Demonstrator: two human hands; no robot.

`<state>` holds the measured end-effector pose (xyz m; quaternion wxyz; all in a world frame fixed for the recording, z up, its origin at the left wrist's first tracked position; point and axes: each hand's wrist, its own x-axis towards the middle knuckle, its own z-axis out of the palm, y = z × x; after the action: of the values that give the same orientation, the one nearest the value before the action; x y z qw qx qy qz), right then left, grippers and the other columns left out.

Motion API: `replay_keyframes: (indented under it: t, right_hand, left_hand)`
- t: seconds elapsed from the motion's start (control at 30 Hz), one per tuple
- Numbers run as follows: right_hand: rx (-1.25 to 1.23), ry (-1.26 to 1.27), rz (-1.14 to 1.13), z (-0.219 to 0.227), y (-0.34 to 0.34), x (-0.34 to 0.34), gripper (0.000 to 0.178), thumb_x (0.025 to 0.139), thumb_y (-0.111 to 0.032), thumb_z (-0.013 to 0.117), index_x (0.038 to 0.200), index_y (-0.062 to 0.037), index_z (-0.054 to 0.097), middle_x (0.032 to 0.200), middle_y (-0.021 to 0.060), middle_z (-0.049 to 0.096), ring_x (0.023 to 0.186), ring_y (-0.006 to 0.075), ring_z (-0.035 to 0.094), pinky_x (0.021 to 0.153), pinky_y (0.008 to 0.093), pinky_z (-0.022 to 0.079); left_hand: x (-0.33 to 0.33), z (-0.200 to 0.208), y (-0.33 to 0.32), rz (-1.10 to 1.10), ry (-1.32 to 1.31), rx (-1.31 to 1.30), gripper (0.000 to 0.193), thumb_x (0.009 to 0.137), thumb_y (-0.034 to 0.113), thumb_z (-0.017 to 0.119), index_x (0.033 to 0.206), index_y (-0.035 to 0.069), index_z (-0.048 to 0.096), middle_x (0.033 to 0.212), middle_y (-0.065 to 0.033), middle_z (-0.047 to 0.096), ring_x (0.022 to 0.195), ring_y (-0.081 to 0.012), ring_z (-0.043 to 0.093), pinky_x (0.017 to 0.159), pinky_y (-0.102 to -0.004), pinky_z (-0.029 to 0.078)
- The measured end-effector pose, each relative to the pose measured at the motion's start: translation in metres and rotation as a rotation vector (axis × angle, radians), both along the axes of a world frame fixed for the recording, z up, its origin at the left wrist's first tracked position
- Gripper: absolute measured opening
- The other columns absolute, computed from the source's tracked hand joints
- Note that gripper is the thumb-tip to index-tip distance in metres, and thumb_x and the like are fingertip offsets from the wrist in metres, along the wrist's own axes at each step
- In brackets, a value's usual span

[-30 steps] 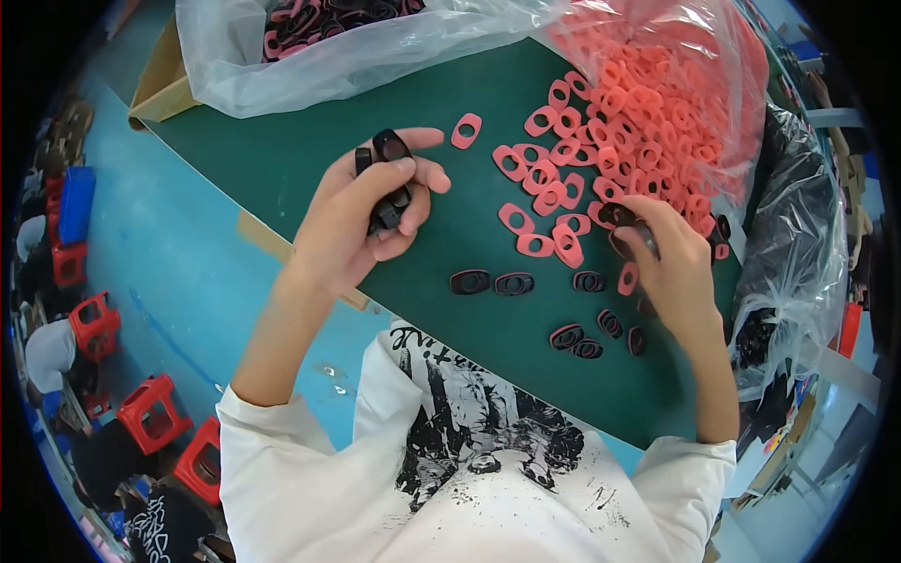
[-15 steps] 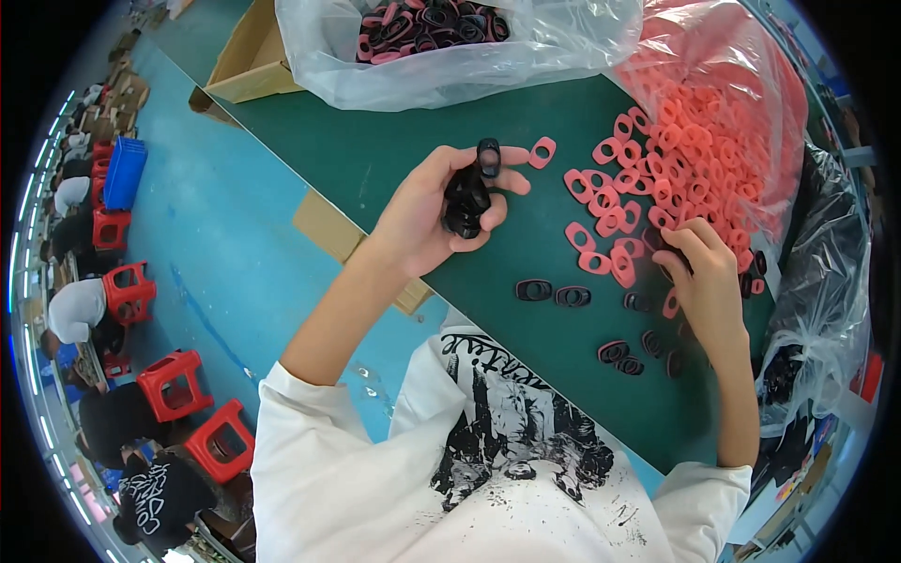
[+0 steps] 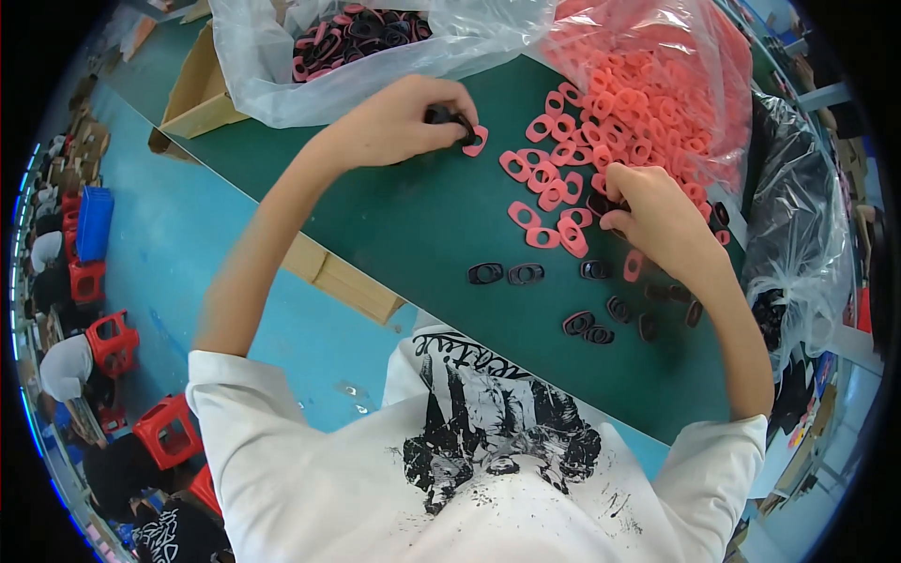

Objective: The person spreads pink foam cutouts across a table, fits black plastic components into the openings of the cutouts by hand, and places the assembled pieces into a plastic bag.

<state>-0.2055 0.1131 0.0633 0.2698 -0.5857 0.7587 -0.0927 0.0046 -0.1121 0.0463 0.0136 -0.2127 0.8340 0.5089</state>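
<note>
My left hand (image 3: 399, 122), palm turned down, is closed around black oval rings (image 3: 439, 114); how many is hidden. One of them meets a single pink oval ring (image 3: 477, 143) on the table, set apart from the others. My right hand (image 3: 657, 216) pinches a dark oval ring (image 3: 601, 204) at the near edge of the loose pink rings (image 3: 554, 194). Closer to me, several black oval rings lie about the table, among them a black ring (image 3: 485, 273) at the left and a pink-edged black ring (image 3: 579, 323).
A big heap of pink rings (image 3: 648, 113) spills from a clear bag at the far right. A plastic-lined container (image 3: 272, 103) of mixed black and pink rings stands far left, beside a cardboard box (image 3: 202, 94). The green table's (image 3: 375, 225) near edge runs diagonally before me.
My left hand has turned from palm up to palm down and come onto the lone pink ring. My right hand remains by the pink rings. The whole view has shifted.
</note>
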Motion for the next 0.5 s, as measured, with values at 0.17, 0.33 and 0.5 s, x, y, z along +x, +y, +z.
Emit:
replay_keyframes:
  t: [0.17, 0.33, 0.5]
  right_hand:
    - [-0.193, 0.063, 0.044, -0.008, 0.016, -0.006, 0.027, 0.072, 0.004, 0.073, 0.09, 0.0024, 0.053, 0.078, 0.0135, 0.06, 0.068, 0.0277, 0.057, 0.061, 0.0389, 0.045]
    - [-0.051, -0.45, -0.212, 0.023, 0.03, -0.02, 0.019, 0.086, 0.003, 0.058, 0.104, 0.0029, 0.062, 0.086, 0.0077, 0.064, 0.066, 0.0111, 0.056, 0.05, 0.0265, 0.045]
    - [-0.171, -1.043, -0.387, 0.014, 0.048, -0.01, 0.037, 0.093, 0.005, 0.04, 0.127, 0.0048, 0.054, 0.109, 0.0174, 0.065, 0.084, 0.0165, 0.068, 0.061, 0.0255, 0.057]
  left_hand:
    - [-0.03, 0.008, -0.01, -0.334, -0.064, -0.349, 0.012, 0.086, 0.012, 0.063, 0.087, 0.0, 0.062, 0.082, -0.0103, 0.06, 0.075, -0.0216, 0.057, 0.068, -0.0357, 0.046]
    - [-0.035, 0.011, -0.015, -0.437, -0.09, -0.455, 0.014, 0.086, 0.013, 0.066, 0.091, 0.0, 0.065, 0.081, -0.0106, 0.061, 0.076, -0.0243, 0.06, 0.069, -0.0361, 0.049]
    - [-0.039, 0.021, -0.018, -0.474, -0.1, -0.483, 0.013, 0.087, 0.007, 0.064, 0.098, 0.001, 0.067, 0.083, -0.0124, 0.061, 0.08, -0.0273, 0.058, 0.075, -0.0368, 0.048]
